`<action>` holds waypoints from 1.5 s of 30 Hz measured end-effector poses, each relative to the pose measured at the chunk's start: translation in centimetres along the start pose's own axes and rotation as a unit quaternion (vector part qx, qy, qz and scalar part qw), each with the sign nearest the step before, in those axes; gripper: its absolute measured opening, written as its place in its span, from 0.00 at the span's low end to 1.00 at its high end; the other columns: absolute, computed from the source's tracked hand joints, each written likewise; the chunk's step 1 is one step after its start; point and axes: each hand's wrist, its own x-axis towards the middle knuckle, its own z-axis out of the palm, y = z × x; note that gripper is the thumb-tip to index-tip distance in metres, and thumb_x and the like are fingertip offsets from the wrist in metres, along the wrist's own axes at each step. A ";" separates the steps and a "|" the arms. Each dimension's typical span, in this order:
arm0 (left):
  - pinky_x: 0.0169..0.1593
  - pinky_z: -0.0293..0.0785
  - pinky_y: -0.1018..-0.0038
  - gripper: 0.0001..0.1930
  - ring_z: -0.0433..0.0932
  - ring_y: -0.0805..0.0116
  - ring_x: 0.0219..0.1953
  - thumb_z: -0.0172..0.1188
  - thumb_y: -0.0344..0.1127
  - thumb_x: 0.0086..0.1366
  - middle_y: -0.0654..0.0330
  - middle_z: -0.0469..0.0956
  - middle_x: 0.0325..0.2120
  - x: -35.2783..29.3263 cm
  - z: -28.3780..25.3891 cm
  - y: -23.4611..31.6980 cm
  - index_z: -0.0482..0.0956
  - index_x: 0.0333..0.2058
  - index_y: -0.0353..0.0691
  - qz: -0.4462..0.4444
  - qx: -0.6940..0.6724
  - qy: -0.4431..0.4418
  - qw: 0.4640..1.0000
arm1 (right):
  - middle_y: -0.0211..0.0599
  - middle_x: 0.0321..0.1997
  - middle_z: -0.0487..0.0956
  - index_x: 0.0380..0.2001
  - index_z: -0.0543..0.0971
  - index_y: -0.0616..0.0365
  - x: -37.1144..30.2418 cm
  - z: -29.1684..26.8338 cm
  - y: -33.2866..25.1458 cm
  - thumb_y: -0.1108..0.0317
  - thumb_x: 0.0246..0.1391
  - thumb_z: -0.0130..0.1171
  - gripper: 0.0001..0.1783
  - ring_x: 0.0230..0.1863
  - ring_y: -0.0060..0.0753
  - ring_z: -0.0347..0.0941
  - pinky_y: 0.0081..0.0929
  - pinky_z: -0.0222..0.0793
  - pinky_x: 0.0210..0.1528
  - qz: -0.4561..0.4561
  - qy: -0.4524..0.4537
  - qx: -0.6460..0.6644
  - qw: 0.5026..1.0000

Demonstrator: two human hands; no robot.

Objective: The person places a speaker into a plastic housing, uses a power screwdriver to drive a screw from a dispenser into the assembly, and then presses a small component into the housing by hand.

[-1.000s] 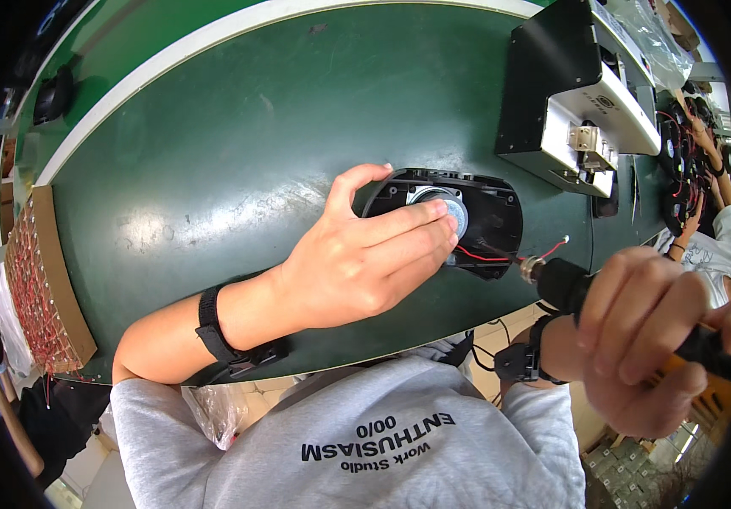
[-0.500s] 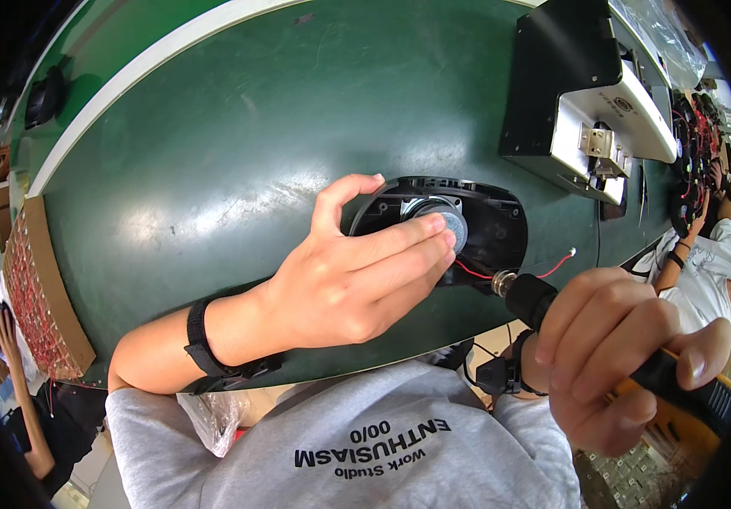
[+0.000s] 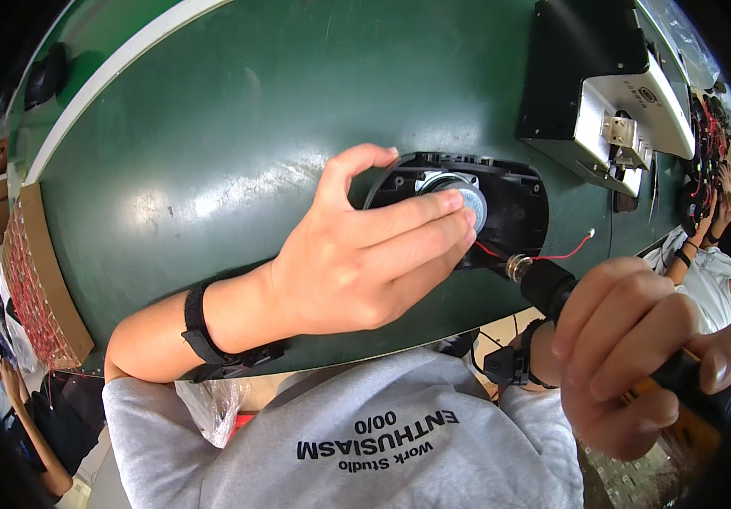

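Observation:
My left hand grips a black plastic housing on the table. Its thumb hooks over the far left rim while the fingertips press on a round speaker with a grey back, seated inside the shell. From near the speaker a thin red wire runs out to the right, ending in a small white connector. My right hand is closed around a black and yellow power screwdriver. Its metal tip points at the housing's near right edge; whether the bit touches a screw there is hidden.
A black and silver bench machine stands at the back right. Along the left edge sits a cardboard tray of small red-wired parts. At far right, beside a heap of red-wired black parts, a co-worker's arm shows; another arm appears far left.
The whole picture has shifted slightly. Housing, left hand and screwdriver appear a little farther right, and the housing sits higher in view. Both grips are unchanged.

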 end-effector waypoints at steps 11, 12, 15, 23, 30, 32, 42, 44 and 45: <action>0.53 0.65 0.56 0.15 0.83 0.76 0.46 0.74 0.33 0.47 0.71 0.84 0.40 -0.2 0.0 0.0 0.88 0.37 0.46 -0.007 -0.010 0.014 1.000 | 0.25 0.19 0.72 0.53 0.70 0.45 -0.3 0.3 0.0 0.63 0.64 0.57 0.16 0.16 0.21 0.67 0.20 0.66 0.18 0.001 0.016 0.011 1.000; 0.53 0.65 0.56 0.15 0.83 0.76 0.47 0.73 0.33 0.46 0.71 0.84 0.40 -0.2 0.0 0.0 0.88 0.37 0.46 -0.010 -0.013 0.006 1.000 | 0.25 0.19 0.72 0.53 0.70 0.45 -0.3 0.3 0.1 0.63 0.64 0.57 0.16 0.16 0.21 0.67 0.20 0.66 0.18 -0.001 0.015 0.010 1.000; 0.53 0.64 0.55 0.16 0.82 0.76 0.48 0.74 0.35 0.45 0.71 0.84 0.40 -0.4 0.1 -0.1 0.87 0.37 0.46 -0.010 -0.016 0.011 1.000 | 0.25 0.19 0.72 0.53 0.70 0.45 -0.3 0.1 0.0 0.63 0.64 0.58 0.16 0.16 0.20 0.67 0.20 0.66 0.18 -0.006 0.005 0.005 1.000; 0.53 0.63 0.53 0.19 0.82 0.74 0.49 0.74 0.39 0.43 0.70 0.84 0.42 -0.4 0.0 -0.2 0.87 0.38 0.45 -0.003 -0.030 -0.001 1.000 | 0.25 0.19 0.73 0.53 0.69 0.46 -0.2 0.2 0.0 0.65 0.64 0.59 0.17 0.13 0.19 0.66 0.17 0.66 0.15 -0.009 0.004 -0.018 1.000; 0.52 0.66 0.51 0.21 0.81 0.72 0.50 0.75 0.39 0.43 0.69 0.84 0.42 -0.3 -0.1 -0.2 0.87 0.39 0.42 -0.011 -0.052 -0.015 0.998 | 0.26 0.19 0.73 0.53 0.68 0.46 -0.2 0.3 0.2 0.62 0.65 0.59 0.17 0.13 0.17 0.65 0.15 0.64 0.14 -0.026 0.015 -0.027 0.999; 0.53 0.67 0.50 0.21 0.81 0.71 0.50 0.75 0.39 0.43 0.68 0.83 0.42 -0.3 -0.1 -0.3 0.87 0.40 0.42 -0.009 -0.056 -0.015 0.998 | 0.26 0.19 0.73 0.52 0.67 0.47 -0.1 0.6 0.3 0.63 0.65 0.59 0.16 0.13 0.18 0.65 0.15 0.64 0.14 -0.025 0.013 -0.028 0.999; 0.48 0.68 0.55 0.22 0.82 0.71 0.49 0.75 0.35 0.41 0.65 0.83 0.43 -0.1 0.0 -0.1 0.87 0.39 0.39 -0.034 -0.099 -0.007 0.994 | 0.27 0.18 0.72 0.49 0.65 0.50 0.9 0.2 0.0 0.67 0.65 0.58 0.14 0.12 0.20 0.66 0.17 0.64 0.14 0.009 -0.059 -0.043 0.997; 0.47 0.68 0.56 0.22 0.82 0.71 0.48 0.75 0.34 0.41 0.64 0.83 0.43 -0.1 0.0 -0.2 0.87 0.39 0.39 -0.044 -0.107 -0.007 0.993 | 0.27 0.18 0.72 0.48 0.65 0.50 0.9 0.3 0.5 0.68 0.65 0.57 0.14 0.12 0.20 0.66 0.18 0.64 0.14 -0.006 -0.056 -0.036 0.998; 0.46 0.67 0.56 0.22 0.82 0.71 0.48 0.75 0.34 0.41 0.64 0.83 0.43 -0.2 0.1 -0.3 0.87 0.39 0.39 -0.043 -0.114 -0.011 0.993 | 0.27 0.18 0.72 0.48 0.65 0.50 0.9 0.0 0.7 0.68 0.65 0.57 0.14 0.12 0.20 0.66 0.18 0.64 0.14 -0.006 -0.057 -0.036 0.998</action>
